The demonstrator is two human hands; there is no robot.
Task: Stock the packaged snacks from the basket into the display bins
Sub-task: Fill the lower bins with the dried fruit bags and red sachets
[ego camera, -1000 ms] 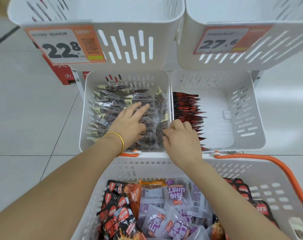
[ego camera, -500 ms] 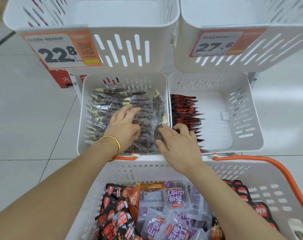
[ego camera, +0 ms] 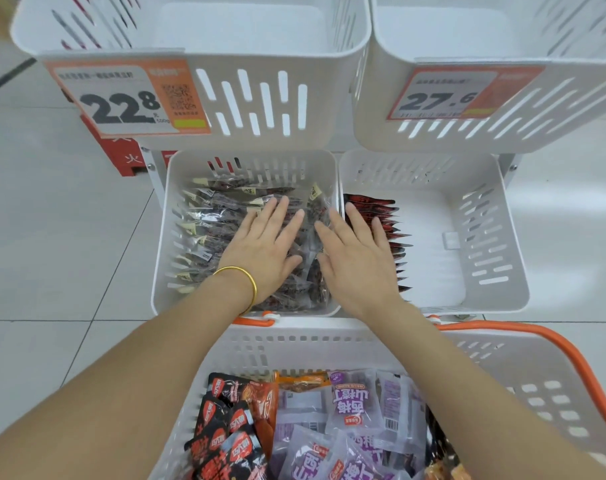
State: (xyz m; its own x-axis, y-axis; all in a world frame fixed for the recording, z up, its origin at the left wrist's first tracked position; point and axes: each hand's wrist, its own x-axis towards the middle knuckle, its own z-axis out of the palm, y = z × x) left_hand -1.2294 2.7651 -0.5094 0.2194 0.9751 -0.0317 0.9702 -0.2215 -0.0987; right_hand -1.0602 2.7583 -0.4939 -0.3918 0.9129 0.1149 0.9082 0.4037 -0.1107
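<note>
At the lower left bin [ego camera: 161, 244], left hand [ego camera: 263, 251] and right hand [ego camera: 358, 261] lie flat, gripping nothing, levelling clear packets [ego camera: 208, 220]; next, probably, a grab from the basket [ego camera: 294, 341].

Lwr-left bin [ego camera: 161, 244]: clear pkts [ego camera: 218, 216]; lwr-right bin [ego camera: 429, 216]: red pkts [ego camera: 374, 206].

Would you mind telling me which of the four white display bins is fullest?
The lower left bin, packed across with clear packets. The lower right bin holds just one row of red packets along its left wall; both upper bins show none.
</note>
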